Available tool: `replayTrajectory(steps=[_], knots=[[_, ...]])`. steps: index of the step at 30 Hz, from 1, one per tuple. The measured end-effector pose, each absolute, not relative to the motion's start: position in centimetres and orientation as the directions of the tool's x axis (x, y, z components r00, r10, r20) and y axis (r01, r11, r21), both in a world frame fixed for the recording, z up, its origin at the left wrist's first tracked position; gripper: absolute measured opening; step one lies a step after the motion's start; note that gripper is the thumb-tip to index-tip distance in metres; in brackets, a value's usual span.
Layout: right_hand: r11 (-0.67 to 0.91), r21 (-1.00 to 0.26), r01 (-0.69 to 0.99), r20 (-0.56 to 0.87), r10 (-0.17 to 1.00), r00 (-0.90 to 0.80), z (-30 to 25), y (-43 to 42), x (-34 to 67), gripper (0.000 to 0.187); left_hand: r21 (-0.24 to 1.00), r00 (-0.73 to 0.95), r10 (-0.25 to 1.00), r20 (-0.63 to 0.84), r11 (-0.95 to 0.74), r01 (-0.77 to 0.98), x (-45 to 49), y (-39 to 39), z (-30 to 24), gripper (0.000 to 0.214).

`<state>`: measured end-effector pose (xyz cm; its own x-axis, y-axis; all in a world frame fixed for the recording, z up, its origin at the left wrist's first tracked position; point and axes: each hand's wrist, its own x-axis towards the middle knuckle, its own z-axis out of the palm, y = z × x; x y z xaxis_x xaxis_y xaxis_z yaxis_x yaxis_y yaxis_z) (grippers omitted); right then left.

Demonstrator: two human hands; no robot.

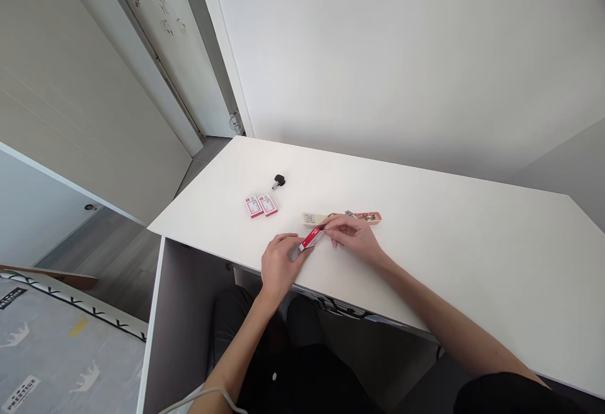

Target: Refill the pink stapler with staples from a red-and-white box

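Observation:
Between my hands, over the front part of the white table, is a small red and white box (pixel 312 238). My left hand (pixel 280 264) is closed on its lower left end, thumb and fingers on its sides. At the box's upper right end my right hand (pixel 352 236) pinches, fingertips touching that end; whether a flap is between them is too small to tell. Just behind my right hand lies a long, narrow case with a cream part (pixel 312 218) and a pink part (pixel 375 217); small items show in the pink part, and my hand hides the middle.
Two similar red and white boxes (pixel 261 206) lie side by side to the left. Behind them is a small black object with a metallic end (pixel 279 181). The white table (pixel 449 244) meets a wall at the back. A wrapped mattress (pixel 70 351) is at lower left.

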<state>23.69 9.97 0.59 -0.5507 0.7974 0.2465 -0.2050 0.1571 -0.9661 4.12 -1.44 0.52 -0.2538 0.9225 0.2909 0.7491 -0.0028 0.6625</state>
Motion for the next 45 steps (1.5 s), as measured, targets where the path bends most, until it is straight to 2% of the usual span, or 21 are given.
replayTrajectory(steps=[5,16,22,31,36,41,45], knots=[[0.157,-0.973,-0.167,0.224,0.808,-0.545,0.3,10.3,23.9,0.02,0.656,-0.244,0.922,0.3,-0.014,0.754,4.0,-1.5,0.3,0.024],[0.128,-0.977,-0.172,0.198,0.844,-0.498,0.2,10.8,24.1,0.017,0.642,-0.167,0.938,0.303,-0.072,0.763,3.4,-2.0,0.3,0.045],[0.106,-0.977,-0.185,0.184,0.859,-0.478,0.2,10.9,24.2,0.018,0.668,-0.168,0.939,0.3,-0.081,0.739,3.5,-2.3,0.7,0.036],[0.062,-0.966,-0.251,0.195,0.812,-0.55,0.5,10.4,24.0,0.015,0.623,-0.231,0.92,0.318,-0.019,0.782,4.3,-2.0,0.6,0.032],[0.032,-0.964,-0.265,0.167,0.847,-0.505,0.6,10.6,24.0,0.013,0.634,-0.158,0.934,0.322,-0.088,0.768,3.6,-2.3,0.6,0.04],[-0.005,-0.957,-0.29,0.146,0.856,-0.495,0.6,10.7,24.1,0.013,0.672,-0.104,0.939,0.327,-0.154,0.724,3.1,-2.5,0.2,0.029],[-0.017,-0.956,-0.291,0.147,0.835,-0.531,0.6,10.6,24.1,0.013,0.666,-0.115,0.934,0.338,-0.151,0.73,3.2,-2.4,0.0,0.028]])
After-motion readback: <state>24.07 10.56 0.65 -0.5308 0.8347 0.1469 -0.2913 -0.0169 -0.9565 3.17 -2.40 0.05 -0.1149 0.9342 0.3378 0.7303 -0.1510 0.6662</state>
